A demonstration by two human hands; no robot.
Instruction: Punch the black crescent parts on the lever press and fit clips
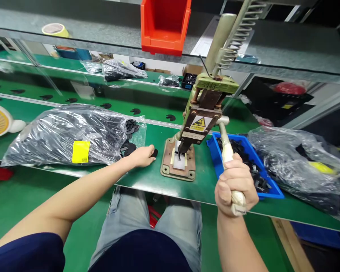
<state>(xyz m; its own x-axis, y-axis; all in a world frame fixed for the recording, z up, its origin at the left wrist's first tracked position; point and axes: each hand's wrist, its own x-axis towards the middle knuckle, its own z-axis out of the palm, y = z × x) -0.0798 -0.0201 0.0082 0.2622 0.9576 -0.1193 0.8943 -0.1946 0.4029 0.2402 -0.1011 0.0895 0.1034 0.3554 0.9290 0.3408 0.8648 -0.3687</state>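
My right hand [236, 185] is wrapped round the cream-coloured lever handle [226, 145] of a green hand press [200, 113]. My left hand [143, 156] is closed on a small black part [154, 153] just left of the press base [164, 160]. Most of that part is hidden by the fingers. Under the ram, a pale plate [179, 163] lies on the base with a dark piece at the tool. Beside my left hand, an open clear bag [73, 130] spills flat black pieces [130, 128] toward the press.
Right of the press stand a blue bin [276, 190] of black parts and another filled plastic bag [294, 166]. Black curved pieces [135, 111] lie in a row on the green strip behind. A red bin [166, 45] and a tape roll [55, 30] sit on the shelf above.
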